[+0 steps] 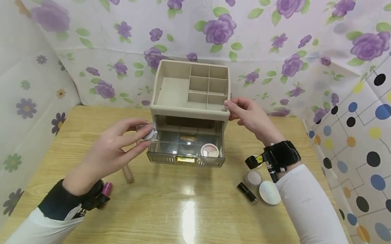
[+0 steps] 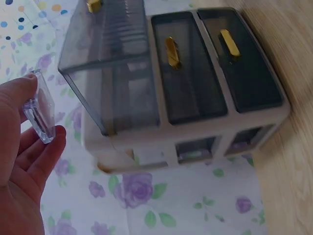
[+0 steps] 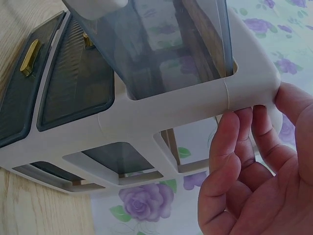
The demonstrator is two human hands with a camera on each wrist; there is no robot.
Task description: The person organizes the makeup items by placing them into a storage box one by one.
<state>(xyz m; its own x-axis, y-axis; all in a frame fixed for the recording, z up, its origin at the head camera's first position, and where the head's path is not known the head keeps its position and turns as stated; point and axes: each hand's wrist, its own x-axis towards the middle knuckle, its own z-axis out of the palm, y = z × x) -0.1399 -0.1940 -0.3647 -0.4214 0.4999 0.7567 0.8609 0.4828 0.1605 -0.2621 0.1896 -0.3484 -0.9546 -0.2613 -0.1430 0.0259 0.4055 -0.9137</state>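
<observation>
A beige cosmetics organizer [image 1: 189, 113] stands on the wooden table, its top tray divided into compartments. Its upper smoky drawer [image 1: 163, 158] is pulled out, and a round palette [image 1: 209, 150] lies inside at the right. My left hand [image 1: 107, 148] pinches a small clear square case [image 2: 43, 110] between thumb and fingers, beside the drawer's left wall. With thumb on the top edge and fingers bent under the side frame, my right hand [image 1: 251, 118] grips the organizer's upper right side. In the left wrist view, two lower drawers with gold handles [image 2: 172, 52] are closed.
Right of the organizer lie a black lipstick tube [image 1: 247, 192], a white round compact [image 1: 269, 192] and a small round jar [image 1: 254, 178]. Another round item is partly hidden by the right wrist camera. A beige tube [image 1: 127, 173] and a pink-capped item [image 1: 107, 189] lie near my left arm.
</observation>
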